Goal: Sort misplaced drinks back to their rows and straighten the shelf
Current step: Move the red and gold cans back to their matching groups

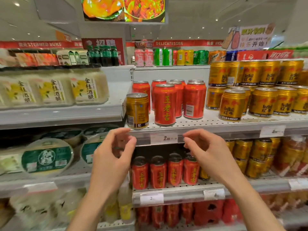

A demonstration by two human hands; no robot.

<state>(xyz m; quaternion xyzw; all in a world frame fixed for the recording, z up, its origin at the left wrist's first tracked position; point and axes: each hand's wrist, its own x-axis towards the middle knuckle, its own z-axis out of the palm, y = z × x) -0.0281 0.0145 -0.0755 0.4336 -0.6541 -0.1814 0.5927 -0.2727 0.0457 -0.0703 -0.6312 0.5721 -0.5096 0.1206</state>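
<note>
Our left hand [113, 157] and right hand [206, 154] hover before the shelf edge [216, 130], fingers loosely curled, holding nothing. Just beyond, a lone gold Red Bull can [137, 110] stands beside the red Wanglaoji cans [170, 100]; the gold Red Bull row [260, 99] sits farther right.

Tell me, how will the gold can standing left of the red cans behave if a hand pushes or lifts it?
The gold can looks like rigid, glossy metal, so probably stiff and a little slippery. It stands upright at the shelf's front edge, so a push forward could tip it off. On its side, it would likely roll.
</note>
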